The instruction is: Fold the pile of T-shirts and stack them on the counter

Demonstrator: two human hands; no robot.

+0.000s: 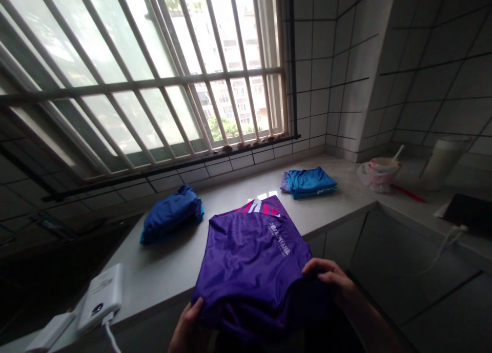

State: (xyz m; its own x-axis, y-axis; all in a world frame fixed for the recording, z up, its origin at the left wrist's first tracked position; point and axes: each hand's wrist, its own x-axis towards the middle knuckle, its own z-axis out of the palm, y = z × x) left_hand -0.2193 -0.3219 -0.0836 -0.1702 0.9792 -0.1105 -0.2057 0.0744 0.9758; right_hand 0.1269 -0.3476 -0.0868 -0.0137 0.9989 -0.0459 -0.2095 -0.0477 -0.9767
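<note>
A purple shirt (246, 261) with white lettering and a pink-and-white pattern at its far end is stretched between my hands. Its far part lies on the white countertop (165, 271), while the near part hangs past the front edge. My left hand (188, 317) grips the near left corner, thumb on top. On the right side, my right hand (330, 276) pinches the fabric, with some of it bunched below. Beyond the shirt, to the left, sits a folded dark blue garment bundle (172, 212). A folded bright blue garment stack (311, 182) rests farther back on the right.
A white power bank (102, 296) with a cable stands at the counter's left front. In the right corner are a plastic-wrapped cup (382, 171), a pale container (444, 161) and a dark device (467, 209). A barred window (207, 76) is behind the counter.
</note>
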